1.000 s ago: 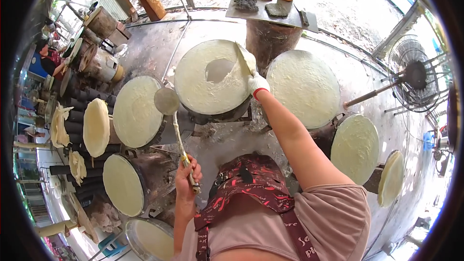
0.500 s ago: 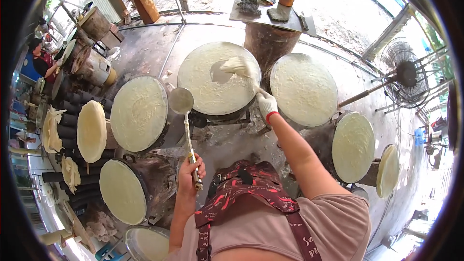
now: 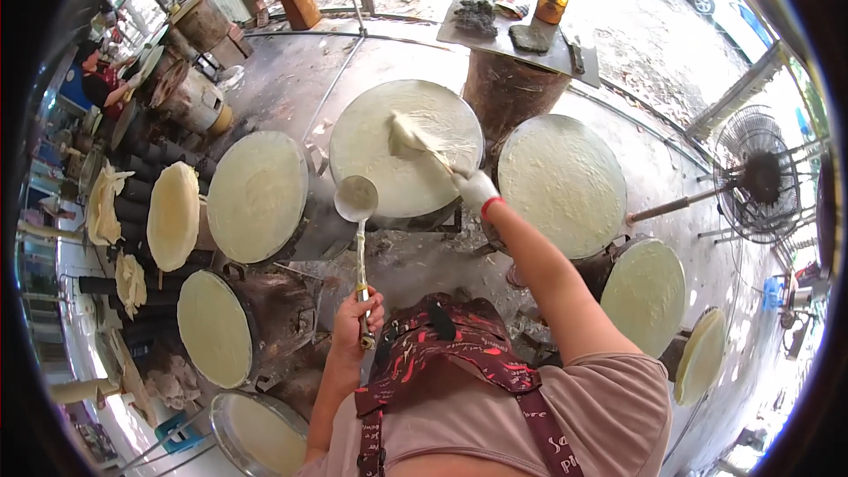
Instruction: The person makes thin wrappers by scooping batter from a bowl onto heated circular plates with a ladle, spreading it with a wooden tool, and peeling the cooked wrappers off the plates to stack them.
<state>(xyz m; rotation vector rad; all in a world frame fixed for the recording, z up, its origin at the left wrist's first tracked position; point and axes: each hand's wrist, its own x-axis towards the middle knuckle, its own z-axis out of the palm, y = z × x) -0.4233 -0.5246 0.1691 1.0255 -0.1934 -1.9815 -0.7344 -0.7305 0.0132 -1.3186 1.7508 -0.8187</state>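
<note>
Directly ahead is a large round griddle [image 3: 380,178] coated with pale batter. My right hand [image 3: 476,191], in a white glove with a red cuff, closes round the handle of a batter-covered spreader [image 3: 412,135]. Its head lies on the batter around the middle of the griddle. My left hand [image 3: 357,321] is bare and wrapped round the handle of a long metal ladle [image 3: 356,200]. The ladle's round bowl, smeared with batter, appears by the griddle's near left edge. Steam or haze blurs the area below the bowl.
More batter-coated griddles flank me, at right [image 3: 562,185] and left [image 3: 258,196]. Thin pale sheets [image 3: 173,216] stand at far left beside dark rolls. A standing fan [image 3: 761,177] is at right. Beyond, a metal-topped drum [image 3: 517,88] bears small items. A person [image 3: 104,84] works at far left.
My right hand has drawn the spreader round, and the bare patch in the batter is now covered. The whole view has shifted slightly. My left hand still holds the ladle.
</note>
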